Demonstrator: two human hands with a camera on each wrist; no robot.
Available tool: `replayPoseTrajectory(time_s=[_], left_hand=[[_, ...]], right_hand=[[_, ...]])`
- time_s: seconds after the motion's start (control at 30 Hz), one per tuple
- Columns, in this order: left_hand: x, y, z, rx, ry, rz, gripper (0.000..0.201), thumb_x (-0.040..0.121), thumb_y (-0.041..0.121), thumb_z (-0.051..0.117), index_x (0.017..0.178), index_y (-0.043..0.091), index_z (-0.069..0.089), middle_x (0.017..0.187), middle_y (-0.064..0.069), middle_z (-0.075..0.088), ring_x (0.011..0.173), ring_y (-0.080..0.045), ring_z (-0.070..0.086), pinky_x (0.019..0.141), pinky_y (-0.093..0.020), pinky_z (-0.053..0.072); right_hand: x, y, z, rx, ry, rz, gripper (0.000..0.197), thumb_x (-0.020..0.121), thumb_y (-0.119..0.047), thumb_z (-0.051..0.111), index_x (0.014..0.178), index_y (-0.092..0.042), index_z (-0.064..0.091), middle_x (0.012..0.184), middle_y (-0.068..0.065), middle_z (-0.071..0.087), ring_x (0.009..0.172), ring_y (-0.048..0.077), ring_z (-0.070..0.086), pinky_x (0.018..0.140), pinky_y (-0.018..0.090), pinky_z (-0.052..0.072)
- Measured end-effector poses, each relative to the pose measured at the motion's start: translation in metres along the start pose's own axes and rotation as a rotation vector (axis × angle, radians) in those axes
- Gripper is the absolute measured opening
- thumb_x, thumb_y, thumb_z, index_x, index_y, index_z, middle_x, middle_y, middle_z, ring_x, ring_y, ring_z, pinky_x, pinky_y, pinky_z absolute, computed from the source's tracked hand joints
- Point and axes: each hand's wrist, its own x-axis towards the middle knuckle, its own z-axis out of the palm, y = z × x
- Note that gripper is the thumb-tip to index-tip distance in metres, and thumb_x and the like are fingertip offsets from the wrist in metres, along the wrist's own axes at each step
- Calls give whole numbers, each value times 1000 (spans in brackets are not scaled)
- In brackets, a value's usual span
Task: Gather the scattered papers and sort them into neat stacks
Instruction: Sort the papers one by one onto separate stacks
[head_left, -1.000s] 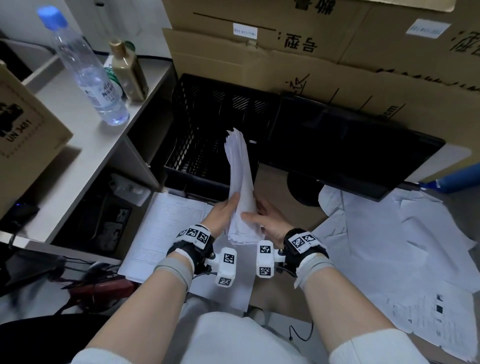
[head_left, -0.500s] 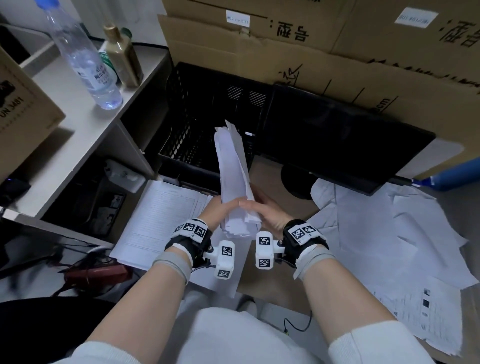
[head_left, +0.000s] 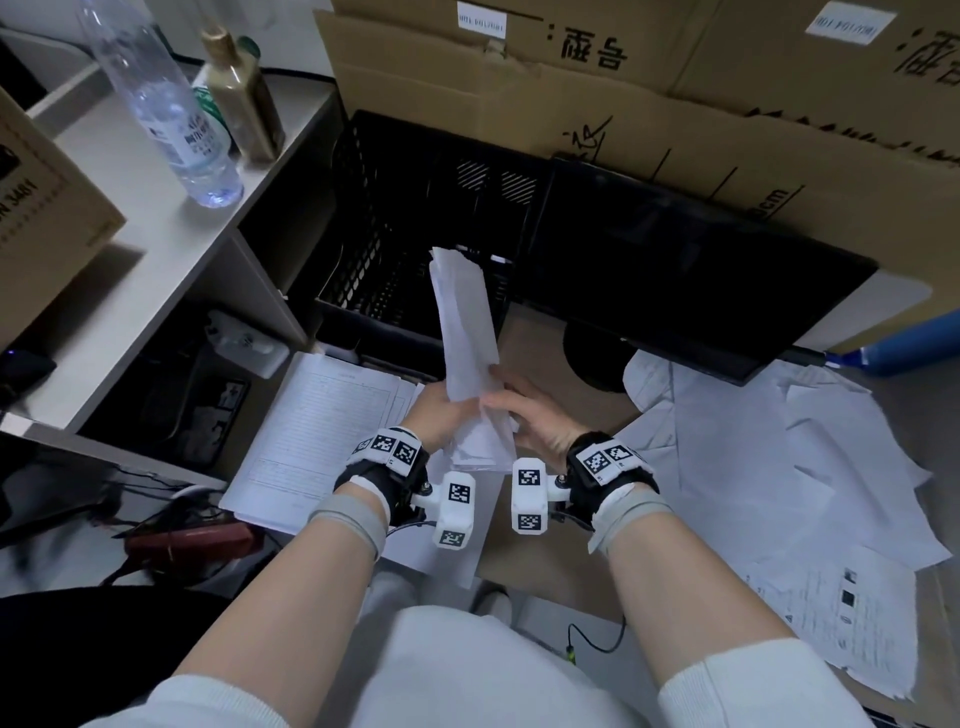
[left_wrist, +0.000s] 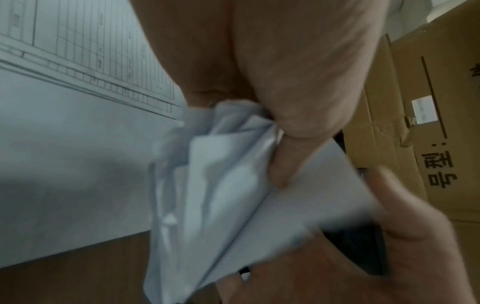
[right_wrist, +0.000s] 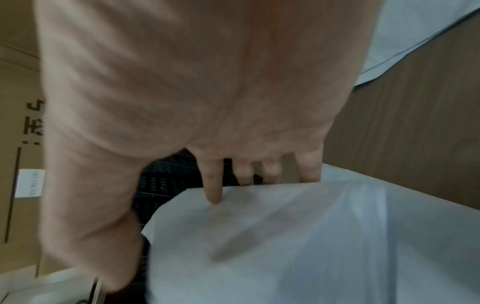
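A bundle of white papers (head_left: 467, 343) stands on edge between my two hands over the brown desk, its top leaning toward the black crate (head_left: 384, 208). My left hand (head_left: 441, 410) grips the bundle's lower left side, fingers curled into the sheets (left_wrist: 221, 185). My right hand (head_left: 524, 410) holds the lower right side, thumb across the front and fingers behind the paper (right_wrist: 285, 236). A printed form stack (head_left: 317, 436) lies flat under my left wrist. Loose crumpled sheets (head_left: 769, 457) are spread at the right.
A black monitor (head_left: 675, 280) stands behind the hands, with cardboard boxes (head_left: 675, 93) behind it. A water bottle (head_left: 166, 109) and a gold bottle (head_left: 244, 98) stand on the white shelf (head_left: 130, 249) at left. A blue tube (head_left: 914, 343) lies far right.
The upright bundle has tilted and shifted slightly left while both hands kept hold of its lower end. The view has dipped a little lower.
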Motion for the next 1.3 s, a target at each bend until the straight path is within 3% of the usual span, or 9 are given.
replayPoseTrajectory(time_s=[0.13,0.3,0.53,0.7,0.9,1.0,1.1,1.2,1.3], left_hand=[[3,-13,-11,160,48,3,30,85,38,61,83,10,72,88,-18,73,83,-27,65,76,-41,52],[0,-16,-8,417,44,60,35,93,33,66,63,18,57,58,0,55,55,-11,52,54,-29,40],[1,-29,-24,309,121,9,31,95,33,68,96,2,72,90,-9,73,83,-26,69,72,-32,52],[-2,-37,-31,198,272,2,31,96,29,69,105,-1,73,97,-10,73,93,-28,70,78,-29,51],[-13,-50,-56,211,498,5,30,94,29,69,96,-1,72,94,-13,72,91,-29,67,79,-33,50],[-24,-63,-77,195,614,-12,33,93,33,69,89,1,69,90,-16,72,90,-34,68,81,-43,55],[-35,-77,-92,182,663,-18,36,93,34,70,91,-2,68,92,-20,72,90,-35,68,82,-48,55],[-34,-92,-109,187,664,-41,48,88,41,72,88,-6,66,84,-21,68,79,-30,65,78,-50,54],[-28,-105,-123,195,624,-62,65,78,56,71,84,-8,63,76,-17,63,71,-27,61,74,-53,54]], right_hand=[[8,8,8,69,158,15,73,67,-40,78,132,-29,47,135,1,57,120,18,57,93,39,49],[4,14,15,94,125,87,106,54,-75,80,141,-27,44,136,-6,55,124,21,52,97,50,51],[10,28,-3,143,436,141,31,90,-25,56,112,-2,57,99,17,66,89,32,66,74,37,55],[6,53,-26,-211,653,181,18,84,-23,50,70,-12,48,71,8,49,72,29,52,65,35,37],[1,75,-24,-573,560,382,39,102,-16,40,133,4,53,134,18,56,126,33,52,70,21,44],[20,113,-5,-743,362,459,31,100,-9,42,126,3,54,127,20,57,120,34,56,101,37,46],[61,174,8,-899,158,473,16,92,-11,55,82,0,48,93,16,61,101,32,65,92,39,52],[76,207,31,-896,207,577,44,82,-24,69,115,2,55,114,18,65,105,33,65,92,41,52],[65,192,57,-757,266,596,39,88,-17,64,122,1,56,122,17,63,112,32,63,97,39,50]])
